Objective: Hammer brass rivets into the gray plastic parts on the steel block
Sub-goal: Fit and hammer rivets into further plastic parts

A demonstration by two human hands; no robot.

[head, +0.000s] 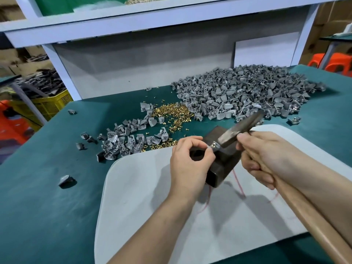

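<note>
The hammer handle (308,217) slants toward the steel block (219,174).

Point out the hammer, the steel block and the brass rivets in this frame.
hammer (240,128): head view, on its metal head.
steel block (219,174): head view, on its near side face.
brass rivets (172,113): head view, middle of the loose pile.

A white pad (142,187) lies on the green table (38,159), yellow crate (55,103) beyond.
</note>
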